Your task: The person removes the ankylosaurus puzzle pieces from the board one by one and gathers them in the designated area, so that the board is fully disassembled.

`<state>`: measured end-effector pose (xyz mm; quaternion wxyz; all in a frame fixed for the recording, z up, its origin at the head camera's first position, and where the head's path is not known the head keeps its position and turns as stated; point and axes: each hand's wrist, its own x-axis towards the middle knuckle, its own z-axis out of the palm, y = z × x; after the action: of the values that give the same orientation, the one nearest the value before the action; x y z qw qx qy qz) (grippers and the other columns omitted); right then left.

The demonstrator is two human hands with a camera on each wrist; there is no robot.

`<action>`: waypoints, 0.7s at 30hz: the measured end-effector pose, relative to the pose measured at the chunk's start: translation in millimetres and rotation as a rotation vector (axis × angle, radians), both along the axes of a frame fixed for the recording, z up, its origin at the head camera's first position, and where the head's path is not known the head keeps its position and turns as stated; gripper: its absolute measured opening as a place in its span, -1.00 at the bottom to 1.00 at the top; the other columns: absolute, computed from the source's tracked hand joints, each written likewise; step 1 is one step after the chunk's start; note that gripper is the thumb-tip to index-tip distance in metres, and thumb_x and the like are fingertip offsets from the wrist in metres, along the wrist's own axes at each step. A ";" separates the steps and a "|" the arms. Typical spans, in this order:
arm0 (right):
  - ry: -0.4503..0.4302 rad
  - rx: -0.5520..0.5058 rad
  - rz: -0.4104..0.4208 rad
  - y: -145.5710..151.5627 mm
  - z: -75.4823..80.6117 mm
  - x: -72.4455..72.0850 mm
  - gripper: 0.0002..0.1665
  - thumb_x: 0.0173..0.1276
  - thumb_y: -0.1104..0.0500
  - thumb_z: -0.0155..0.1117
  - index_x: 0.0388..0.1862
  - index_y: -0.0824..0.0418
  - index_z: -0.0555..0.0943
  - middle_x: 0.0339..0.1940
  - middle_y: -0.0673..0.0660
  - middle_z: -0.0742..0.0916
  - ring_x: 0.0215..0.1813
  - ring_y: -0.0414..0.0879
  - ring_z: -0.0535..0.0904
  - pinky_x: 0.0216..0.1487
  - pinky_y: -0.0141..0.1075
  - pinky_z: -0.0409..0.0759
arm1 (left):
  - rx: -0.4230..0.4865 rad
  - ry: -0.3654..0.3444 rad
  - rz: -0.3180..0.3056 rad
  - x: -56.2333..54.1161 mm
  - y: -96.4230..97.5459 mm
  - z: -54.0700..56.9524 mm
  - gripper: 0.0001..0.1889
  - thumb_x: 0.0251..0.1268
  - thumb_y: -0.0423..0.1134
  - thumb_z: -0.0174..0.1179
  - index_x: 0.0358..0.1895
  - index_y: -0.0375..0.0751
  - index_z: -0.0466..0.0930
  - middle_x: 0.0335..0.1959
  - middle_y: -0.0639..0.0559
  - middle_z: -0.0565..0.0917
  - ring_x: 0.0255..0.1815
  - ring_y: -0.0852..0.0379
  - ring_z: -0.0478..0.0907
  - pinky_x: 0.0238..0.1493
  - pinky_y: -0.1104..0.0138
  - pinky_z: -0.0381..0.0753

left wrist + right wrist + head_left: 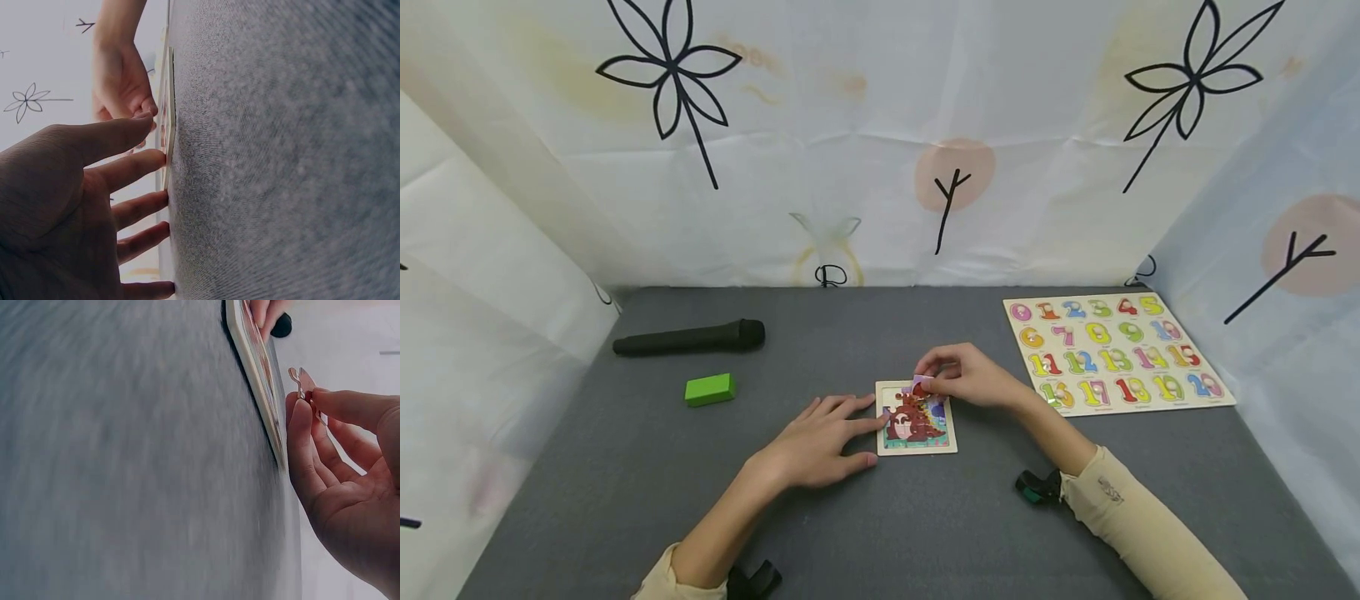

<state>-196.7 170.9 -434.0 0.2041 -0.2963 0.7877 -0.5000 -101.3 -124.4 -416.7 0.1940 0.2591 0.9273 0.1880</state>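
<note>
Noting a puzzle [913, 427] that looks nearly complete — a judgement, since fingers hide part of its top edge. Done: most of the picture is in its frame, the creature readable from lower edge to spikes. Left: at least one piece [919, 384], off the board, above the puzzle's top edge. Whether other gaps lie under the fingers cannot be told; the seated pieces are too small to count.

Position: puzzle flat on the table [940, 533], around mid-width, well in from both side edges.

Appearance: small, almost square, pale frame; dark-red spiky creature with a pinkish patch, teal along the bottom, purple-blue toward the upper right corner. Piece is thin, with a knobbed outline, pinkish-purple and dark red on its face.

Right hand [967, 377]: thumb and fingertips pinch the piece, tilted up off the board. Left hand [820, 442]: grasping nothing, fingers spread and fairly straight, index tip touching the puzzle's left edge — probably steadying it.

Also present: number board [1222, 400] by the table's far right corner; microphone [688, 339] near the far left corner, green block [710, 390] just nearer the wearer.
</note>
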 end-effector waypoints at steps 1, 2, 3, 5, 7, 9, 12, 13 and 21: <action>-0.009 0.006 -0.009 4.5 0.3 -0.5 -0.75 0.58 0.33 0.33 0.13 0.41 0.71 -0.05 0.37 0.78 -0.25 -0.08 0.78 -0.16 -0.30 0.78 | -0.001 0.001 -0.001 -0.2 0.1 -0.2 -0.41 0.60 0.11 0.27 0.61 0.23 0.48 0.76 0.02 0.30 0.76 -0.23 0.21 0.73 -0.40 0.05; -0.018 0.014 -0.021 8.9 0.7 -1.1 -0.74 0.57 0.32 0.34 0.14 0.42 0.71 -0.03 0.38 0.79 -0.25 -0.09 0.79 -0.16 -0.28 0.80 | -0.002 0.002 -0.002 -0.3 0.1 -0.4 -0.41 0.60 0.11 0.27 0.61 0.23 0.48 0.76 0.02 0.30 0.76 -0.23 0.21 0.73 -0.40 0.05; -0.024 0.024 -0.032 13.4 1.1 -1.7 -0.73 0.57 0.32 0.34 0.15 0.42 0.71 -0.02 0.39 0.79 -0.25 -0.09 0.79 -0.15 -0.26 0.81 | -0.002 0.002 -0.002 -0.4 0.2 -0.5 -0.41 0.60 0.11 0.27 0.61 0.23 0.48 0.76 0.02 0.30 0.76 -0.23 0.20 0.73 -0.39 0.05; -0.037 0.046 -0.050 22.3 1.3 -3.8 -0.72 0.57 0.33 0.34 0.16 0.43 0.71 0.00 0.40 0.81 -0.26 -0.08 0.80 -0.15 -0.24 0.83 | 0.000 0.001 -0.002 -0.5 0.3 -0.5 -0.41 0.60 0.11 0.27 0.61 0.23 0.48 0.76 0.01 0.30 0.76 -0.23 0.20 0.73 -0.39 0.05; -0.037 0.070 -0.066 30.4 1.3 -6.4 -0.72 0.57 0.32 0.35 0.16 0.43 0.72 0.01 0.40 0.82 -0.24 -0.10 0.81 -0.15 -0.24 0.84 | 0.001 -0.001 0.000 -0.2 0.3 -0.1 -0.41 0.60 0.10 0.27 0.61 0.23 0.48 0.76 0.01 0.30 0.76 -0.23 0.20 0.73 -0.39 0.04; -0.036 0.095 -0.083 37.3 1.1 -9.4 -0.72 0.56 0.32 0.35 0.16 0.44 0.72 0.00 0.40 0.82 -0.25 -0.12 0.81 -0.15 -0.26 0.84 | 0.004 -0.001 0.002 0.1 0.2 0.3 -0.41 0.60 0.10 0.28 0.61 0.22 0.48 0.76 0.00 0.31 0.77 -0.24 0.20 0.74 -0.39 0.04; -0.043 0.119 -0.102 44.5 1.1 -12.7 -0.72 0.56 0.33 0.35 0.15 0.45 0.72 -0.02 0.40 0.83 -0.24 -0.15 0.80 -0.15 -0.28 0.83 | 0.008 0.002 0.003 0.7 -0.2 0.8 -0.41 0.60 0.09 0.28 0.61 0.21 0.48 0.75 -0.01 0.31 0.76 -0.24 0.20 0.74 -0.39 0.04; -0.045 0.122 -0.105 46.2 1.1 -13.6 -0.72 0.56 0.33 0.35 0.15 0.46 0.72 -0.04 0.40 0.84 -0.24 -0.17 0.80 -0.15 -0.28 0.83 | 0.008 0.002 0.003 0.7 -0.3 0.8 -0.41 0.60 0.09 0.28 0.61 0.21 0.47 0.75 -0.01 0.31 0.76 -0.24 0.20 0.74 -0.38 0.04; 0.024 0.160 -0.105 50.2 1.7 -15.5 -0.73 0.54 0.33 0.38 0.12 0.46 0.76 -0.15 0.34 0.88 -0.31 -0.23 0.73 -0.27 -0.33 0.77 | 0.012 0.004 -0.001 0.4 -0.2 -0.6 -0.41 0.60 0.09 0.28 0.62 0.22 0.47 0.75 -0.01 0.31 0.77 -0.24 0.19 0.74 -0.38 0.02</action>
<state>-212.3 221.2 -432.3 0.1911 -0.2432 0.8420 -0.4421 -100.9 -124.6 -417.3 0.1905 0.2613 0.9264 0.1928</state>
